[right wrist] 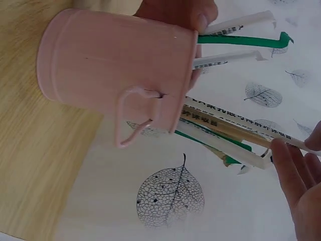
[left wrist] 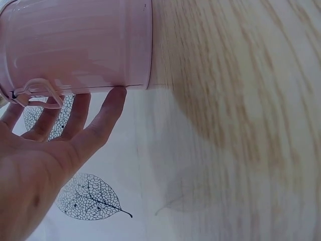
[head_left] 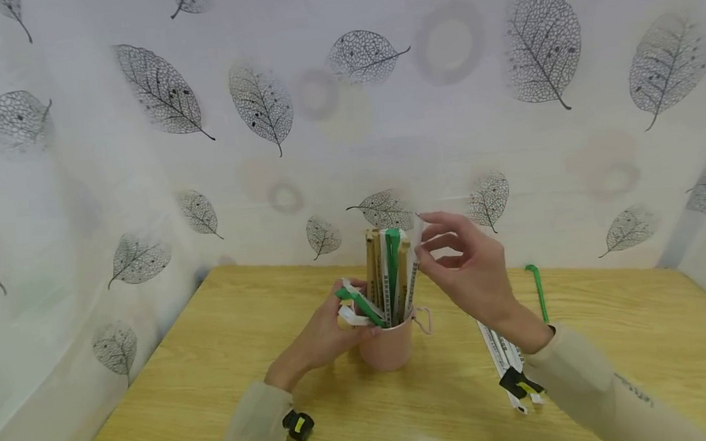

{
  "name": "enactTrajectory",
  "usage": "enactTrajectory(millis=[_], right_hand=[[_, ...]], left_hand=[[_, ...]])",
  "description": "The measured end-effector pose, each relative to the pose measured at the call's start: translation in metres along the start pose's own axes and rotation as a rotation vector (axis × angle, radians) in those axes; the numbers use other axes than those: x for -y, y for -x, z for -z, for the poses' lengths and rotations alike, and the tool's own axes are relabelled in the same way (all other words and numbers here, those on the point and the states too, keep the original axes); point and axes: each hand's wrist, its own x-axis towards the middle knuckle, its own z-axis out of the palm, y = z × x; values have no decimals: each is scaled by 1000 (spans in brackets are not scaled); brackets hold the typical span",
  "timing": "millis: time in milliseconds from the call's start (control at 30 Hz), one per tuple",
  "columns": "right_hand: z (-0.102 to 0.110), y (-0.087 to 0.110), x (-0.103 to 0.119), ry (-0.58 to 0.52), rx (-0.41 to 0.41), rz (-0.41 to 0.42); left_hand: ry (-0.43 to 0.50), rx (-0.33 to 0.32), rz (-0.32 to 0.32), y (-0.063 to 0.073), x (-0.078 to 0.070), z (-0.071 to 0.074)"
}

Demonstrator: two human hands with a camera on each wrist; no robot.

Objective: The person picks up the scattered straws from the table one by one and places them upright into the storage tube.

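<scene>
A small pink pail [head_left: 386, 351] with wire side handles stands on the table, holding several straws: brown ones, green ones [head_left: 393, 259] and paper-wrapped white ones. My left hand [head_left: 325, 331] holds the pail at its left side, the thumb near the front rim. The left wrist view shows its fingertips against the pail wall [left wrist: 80, 45]. Beside that hand, a bent green straw [head_left: 363, 305] and white wrappers lean out over the rim. At the pail's right, my right hand [head_left: 470, 266] pinches the upper end of a white paper-wrapped straw [right wrist: 241, 118], whose lower end is inside the pail.
Several white wrapped straws [head_left: 496, 348] lie on the wooden table [head_left: 621, 337] under the right forearm. Behind them lies a green bent-top straw [head_left: 541, 295]. A leaf-patterned sheet [head_left: 323, 167] rises at the table's back and sides.
</scene>
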Motion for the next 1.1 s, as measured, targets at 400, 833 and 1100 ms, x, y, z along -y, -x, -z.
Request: enactTrajectory(millis=[400,833,1100], right_hand=[[-7,28,-22,74,105,-53],[-5,37,-30,148,154,-33],[13,33,-37,202,98,39]], left_hand=[[12,-9,6,0,1,-1],[-18,-25,2,2,-4,0],[-42,-30,19,2,-5,0]])
